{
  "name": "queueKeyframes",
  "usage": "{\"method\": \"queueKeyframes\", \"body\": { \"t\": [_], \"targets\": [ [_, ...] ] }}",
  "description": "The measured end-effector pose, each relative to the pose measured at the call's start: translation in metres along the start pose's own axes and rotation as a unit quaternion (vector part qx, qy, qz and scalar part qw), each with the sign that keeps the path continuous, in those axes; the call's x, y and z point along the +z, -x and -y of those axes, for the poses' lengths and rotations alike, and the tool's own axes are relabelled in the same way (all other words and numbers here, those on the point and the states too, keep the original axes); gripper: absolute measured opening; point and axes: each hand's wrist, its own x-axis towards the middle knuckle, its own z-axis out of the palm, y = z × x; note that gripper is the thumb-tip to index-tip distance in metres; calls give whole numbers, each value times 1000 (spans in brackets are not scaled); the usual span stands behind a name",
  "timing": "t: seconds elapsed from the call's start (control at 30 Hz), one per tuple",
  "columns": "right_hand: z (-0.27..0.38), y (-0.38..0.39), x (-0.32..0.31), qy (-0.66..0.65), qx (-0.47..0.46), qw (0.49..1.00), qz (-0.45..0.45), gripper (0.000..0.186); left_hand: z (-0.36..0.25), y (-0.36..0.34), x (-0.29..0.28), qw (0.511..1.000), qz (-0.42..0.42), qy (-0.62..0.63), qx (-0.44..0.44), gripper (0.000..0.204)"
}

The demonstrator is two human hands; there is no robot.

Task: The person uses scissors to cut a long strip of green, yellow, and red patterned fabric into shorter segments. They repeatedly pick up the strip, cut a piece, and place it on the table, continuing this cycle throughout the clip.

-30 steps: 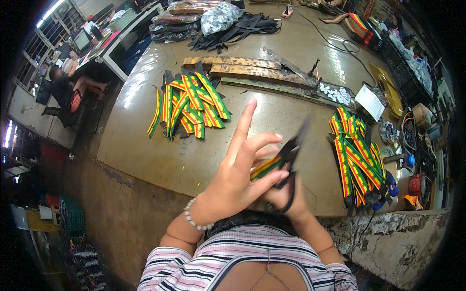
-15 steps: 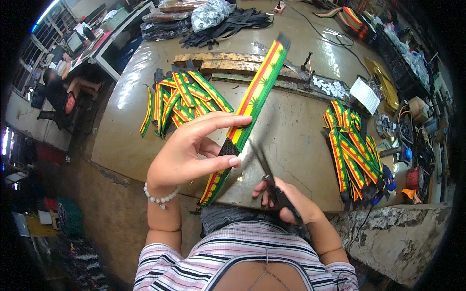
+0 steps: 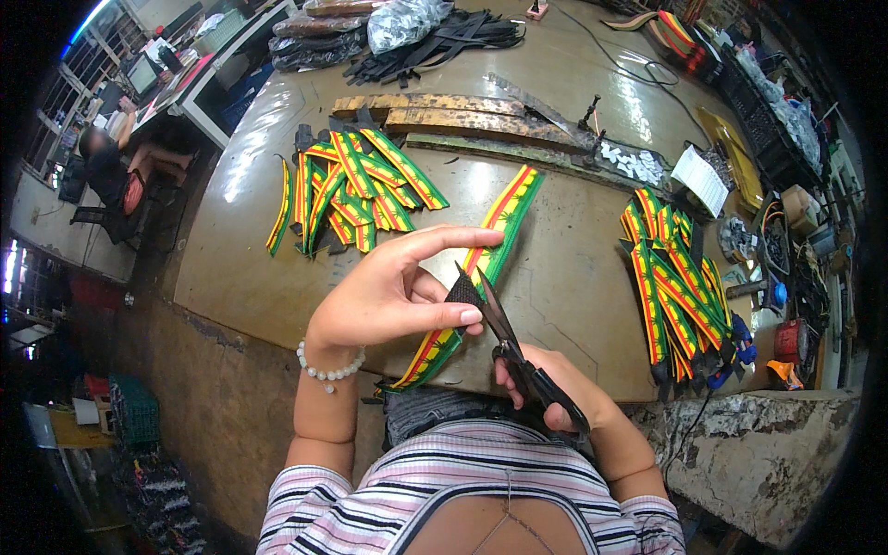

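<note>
A striped strap (image 3: 511, 211) in green, yellow and red with leaf shapes is pinched between the thumb and fingers of my left hand (image 3: 393, 287). Near my thumb a piece of black webbing (image 3: 463, 292) lies against the strap. My right hand (image 3: 555, 384) grips black-handled scissors (image 3: 504, 338), their blades parted and the tips at the edge of the strap beside the black webbing. Whether the blades touch the fabric I cannot tell. One pile of like straps (image 3: 356, 190) lies beyond my left hand, another pile (image 3: 671, 277) off to the right.
Worn wooden bars (image 3: 444, 116) lie across the table (image 3: 564, 231). Behind them are black straps (image 3: 444, 42) and plastic-wrapped bundles (image 3: 319, 42). White scraps (image 3: 634, 165), a sheet of paper (image 3: 696, 180) and a black crate (image 3: 758, 111) stand at right. A person (image 3: 111, 166) sits far left.
The black end of the strap at its top is gone, leaving a shorter strap. The scissors have moved up to the strap by the black webbing. My left hand has shifted slightly right.
</note>
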Motion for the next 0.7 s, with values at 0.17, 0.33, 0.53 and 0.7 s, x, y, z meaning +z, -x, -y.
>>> {"method": "queueKeyframes", "body": {
  "t": [0.17, 0.33, 0.53, 0.7],
  "targets": [
    [4, 4, 9, 2, 15, 999, -33, 46, 3, -2, 2, 1000, -18, 24, -3, 62],
    [13, 8, 15, 43, 76, 993, -84, 73, 2, -5, 2, 1000, -1, 5, -2, 64],
    [11, 8, 14, 138, 23, 985, -104, 31, 1, -9, 2, 1000, 8, -5, -26, 66],
    [11, 7, 14, 132, 31, 986, -96, 37, 1, -11, 3, 1000, -2, -13, -23, 66]
  ]
}}
